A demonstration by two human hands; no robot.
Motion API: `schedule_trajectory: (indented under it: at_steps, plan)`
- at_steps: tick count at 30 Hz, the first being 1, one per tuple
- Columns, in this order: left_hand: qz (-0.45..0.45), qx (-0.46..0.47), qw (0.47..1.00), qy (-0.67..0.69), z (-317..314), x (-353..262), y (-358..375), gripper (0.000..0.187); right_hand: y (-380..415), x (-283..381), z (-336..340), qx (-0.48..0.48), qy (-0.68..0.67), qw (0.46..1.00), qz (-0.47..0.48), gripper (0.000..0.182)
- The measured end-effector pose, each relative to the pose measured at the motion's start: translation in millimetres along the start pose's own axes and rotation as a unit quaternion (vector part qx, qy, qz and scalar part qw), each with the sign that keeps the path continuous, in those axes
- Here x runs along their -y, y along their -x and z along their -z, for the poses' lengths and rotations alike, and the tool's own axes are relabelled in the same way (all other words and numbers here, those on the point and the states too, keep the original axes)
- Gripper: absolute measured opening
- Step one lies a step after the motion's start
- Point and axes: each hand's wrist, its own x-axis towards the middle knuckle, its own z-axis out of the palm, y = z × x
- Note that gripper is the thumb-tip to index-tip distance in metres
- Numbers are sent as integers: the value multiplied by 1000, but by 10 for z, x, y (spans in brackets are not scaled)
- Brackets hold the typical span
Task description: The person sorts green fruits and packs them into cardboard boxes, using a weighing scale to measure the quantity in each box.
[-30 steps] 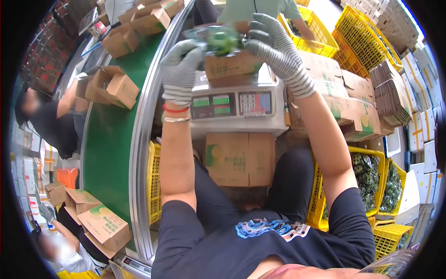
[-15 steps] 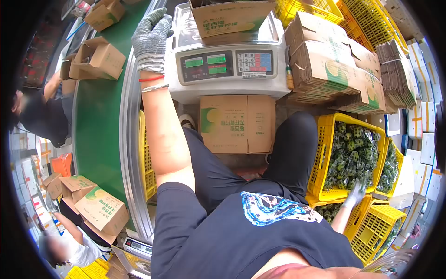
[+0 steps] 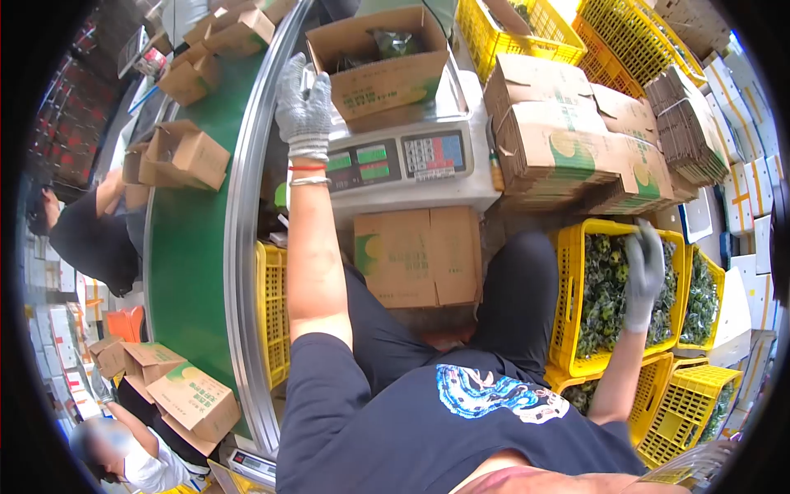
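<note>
My left hand (image 3: 303,111), in a grey glove, is beside the left end of an open cardboard box (image 3: 383,82) on a digital scale (image 3: 395,165). Its fingers are apart and nothing shows in them. Bagged green produce lies inside the box. On the right, my right hand (image 3: 644,267), also gloved, is over a yellow crate (image 3: 564,305) filled with bagged dark green produce (image 3: 609,280). Its fingers are stretched out and nothing shows in them.
A green conveyor belt (image 3: 189,272) with open boxes runs along the left, with two people beyond it. Flattened cartons (image 3: 559,140) are stacked at the right of the scale. A closed carton (image 3: 418,255) stands below the scale. More yellow crates (image 3: 683,403) are at the right.
My right hand has moved up over the crate of bags. My left hand has come lower in view, beside the box. The view has shifted, showing more of the box's inside.
</note>
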Motion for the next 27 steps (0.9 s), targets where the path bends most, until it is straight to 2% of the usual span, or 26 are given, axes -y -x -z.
schedule_trajectory:
  at_steps: [1,2,3,4,5,6,8,9,10,12,13,14,15,16,17,18,19,20,22,24,25,27]
  plan:
    - [15,11,1000,16,-14,-85,10,43,-294,352,-387,65,-106,991,51,29]
    - [31,20,999,33,-40,-189,39,45,-573,624,-677,158,-39,978,129,30]
    - [94,21,988,124,-76,-305,93,46,-808,1158,-1011,211,21,951,225,32]
    - [-5,29,999,33,-105,-23,106,48,-1067,1515,-1453,185,-27,910,371,22]
    - [-36,42,998,-37,-97,-49,83,49,-1365,1720,-1862,220,-32,895,385,15]
    - [-65,55,990,-109,-67,-105,111,51,-1792,1754,-2405,177,16,857,483,13]
    - [-25,79,992,-93,-41,-91,98,57,-2319,1943,-3078,281,144,862,396,18]
    - [29,95,995,-15,-21,-149,89,62,-2373,2123,-3228,385,334,785,351,23]
    - [41,94,994,29,-54,-143,104,63,-2519,1962,-3494,479,324,757,304,26]
    - [59,89,987,117,-95,-79,76,64,-2594,1997,-3817,509,385,703,315,31]
    - [10,114,993,23,-45,-28,41,63,-2571,2068,-3772,501,366,725,299,32]
    - [23,114,992,53,-59,-14,32,62,-2485,2081,-3658,491,348,747,282,33]
    - [18,117,991,65,-78,30,14,60,-2492,1968,-3507,451,258,775,360,31]
    - [12,122,989,77,-86,80,1,57,-2428,1904,-3345,351,169,829,400,28]
    - [67,114,977,165,-112,34,-11,52,-2360,1852,-3195,248,75,862,436,25]
    - [45,118,981,145,-91,-19,-45,47,-2364,1724,-3125,117,40,884,452,27]
    - [39,132,984,114,-84,-30,-83,41,-2274,1579,-3054,2,-50,905,422,30]
    - [36,148,985,83,-106,-37,-90,34,-2303,1430,-2994,73,-83,925,363,36]
    - [182,108,965,154,-269,84,40,25,-2310,1176,-3150,163,-151,870,440,43]
    - [313,105,910,251,-289,43,-16,28,-2466,1073,-3248,334,-89,829,439,52]
    - [313,78,911,258,-341,71,-28,32,-2423,1118,-3299,369,-117,857,340,54]
    - [325,63,900,284,-373,114,-16,32,-2436,1201,-3158,444,-146,853,231,56]
